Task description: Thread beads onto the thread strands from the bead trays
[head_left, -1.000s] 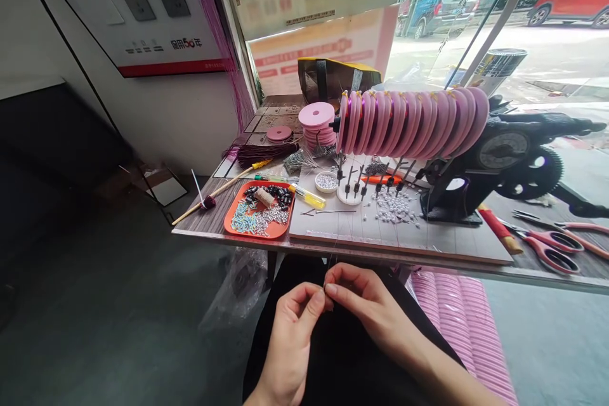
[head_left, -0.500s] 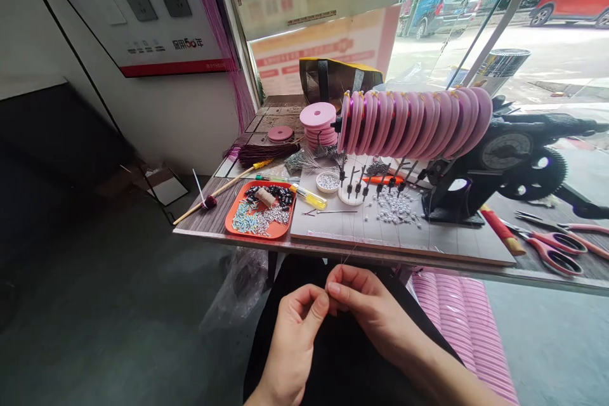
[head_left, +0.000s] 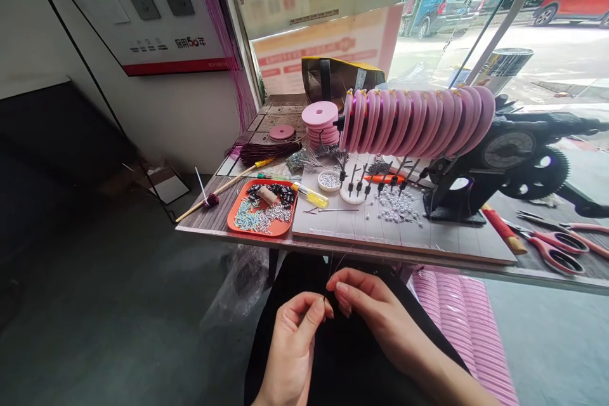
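My left hand (head_left: 295, 336) is closed over my lap, thumb pressed on the index finger around a thin dark thread or wire whose end is hard to make out. Just to its right, my right hand (head_left: 368, 304) pinches at the same fine strand, its fingertips close to the left ones. Fine lines rise from the fingers toward the table edge. Above the hands lie an orange tray (head_left: 231, 221) of beads and a light board (head_left: 333, 228) with loose white beads (head_left: 400, 208).
Pink discs (head_left: 419, 122) line a black hand-cranked machine (head_left: 504, 152) at the right. Scissors (head_left: 556, 250) lie at the table's right. A stick (head_left: 193, 209) overhangs the left edge. Pink wrapped rolls (head_left: 469, 323) stand under the table.
My hands have drawn slightly apart; the left fingertips sit a little lower, and a gap shows between the two pinches. The whole view has shifted slightly.
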Demonstrator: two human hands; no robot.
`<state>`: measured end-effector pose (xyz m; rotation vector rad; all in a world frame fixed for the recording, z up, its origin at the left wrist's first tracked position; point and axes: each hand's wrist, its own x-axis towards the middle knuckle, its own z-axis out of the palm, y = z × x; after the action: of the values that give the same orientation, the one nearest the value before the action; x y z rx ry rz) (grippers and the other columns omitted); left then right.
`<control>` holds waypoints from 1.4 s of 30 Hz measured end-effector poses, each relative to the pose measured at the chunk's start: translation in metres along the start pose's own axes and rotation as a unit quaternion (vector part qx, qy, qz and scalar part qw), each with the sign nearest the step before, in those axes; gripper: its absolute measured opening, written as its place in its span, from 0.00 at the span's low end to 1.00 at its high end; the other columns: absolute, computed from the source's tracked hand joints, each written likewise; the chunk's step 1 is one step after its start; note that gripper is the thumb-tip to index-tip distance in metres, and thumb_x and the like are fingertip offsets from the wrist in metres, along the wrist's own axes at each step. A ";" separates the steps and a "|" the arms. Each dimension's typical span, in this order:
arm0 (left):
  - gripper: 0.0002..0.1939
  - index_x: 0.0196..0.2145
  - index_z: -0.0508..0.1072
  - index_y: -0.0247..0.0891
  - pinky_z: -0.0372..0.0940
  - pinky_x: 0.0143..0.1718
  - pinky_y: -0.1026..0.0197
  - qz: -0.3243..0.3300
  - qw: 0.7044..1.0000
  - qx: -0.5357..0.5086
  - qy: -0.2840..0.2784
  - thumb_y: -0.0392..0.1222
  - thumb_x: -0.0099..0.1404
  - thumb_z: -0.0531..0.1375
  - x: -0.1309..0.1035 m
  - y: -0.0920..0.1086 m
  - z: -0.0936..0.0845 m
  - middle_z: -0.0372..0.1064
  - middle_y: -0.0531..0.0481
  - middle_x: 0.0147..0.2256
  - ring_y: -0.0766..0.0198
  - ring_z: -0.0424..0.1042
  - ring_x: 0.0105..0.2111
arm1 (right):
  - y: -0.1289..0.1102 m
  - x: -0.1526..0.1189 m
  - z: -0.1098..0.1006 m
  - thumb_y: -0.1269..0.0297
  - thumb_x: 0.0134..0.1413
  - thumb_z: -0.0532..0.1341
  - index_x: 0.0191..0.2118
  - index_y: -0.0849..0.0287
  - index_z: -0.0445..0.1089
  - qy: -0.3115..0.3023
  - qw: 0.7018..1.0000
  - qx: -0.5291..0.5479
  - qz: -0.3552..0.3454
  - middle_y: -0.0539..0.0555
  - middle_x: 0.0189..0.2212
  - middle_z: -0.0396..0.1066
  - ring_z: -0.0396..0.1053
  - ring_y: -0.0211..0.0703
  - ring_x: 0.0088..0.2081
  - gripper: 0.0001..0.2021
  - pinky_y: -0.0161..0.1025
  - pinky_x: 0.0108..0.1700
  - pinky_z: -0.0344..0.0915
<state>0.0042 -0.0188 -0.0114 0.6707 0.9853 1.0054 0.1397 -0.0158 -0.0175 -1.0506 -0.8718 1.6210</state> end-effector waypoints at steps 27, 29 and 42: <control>0.07 0.23 0.77 0.38 0.62 0.36 0.66 -0.028 0.995 -0.088 0.039 0.43 0.48 0.68 -0.006 -0.006 0.002 0.69 0.54 0.22 0.68 0.66 0.28 | 0.001 -0.005 0.016 0.56 0.49 0.62 0.29 0.62 0.68 -0.006 0.997 -0.060 -0.045 0.50 0.24 0.64 0.61 0.38 0.29 0.12 0.34 0.33 0.58; 0.06 0.24 0.77 0.37 0.62 0.37 0.64 -0.006 0.998 -0.047 0.033 0.43 0.50 0.66 -0.007 -0.006 0.002 0.70 0.53 0.23 0.66 0.67 0.29 | -0.001 -0.006 0.017 0.55 0.49 0.62 0.27 0.61 0.67 0.005 0.995 -0.079 -0.061 0.49 0.23 0.63 0.59 0.38 0.27 0.13 0.34 0.31 0.57; 0.05 0.24 0.77 0.35 0.61 0.38 0.62 -0.017 1.000 0.019 -0.006 0.40 0.51 0.65 -0.013 0.003 -0.001 0.72 0.49 0.24 0.63 0.68 0.30 | 0.000 -0.005 0.013 0.57 0.46 0.65 0.24 0.62 0.65 -0.053 0.997 0.047 0.013 0.47 0.17 0.62 0.56 0.34 0.22 0.14 0.32 0.27 0.52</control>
<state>0.0000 -0.0291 -0.0045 0.6891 1.0036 0.9536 0.1285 -0.0214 -0.0115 -0.9199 -0.8461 1.7352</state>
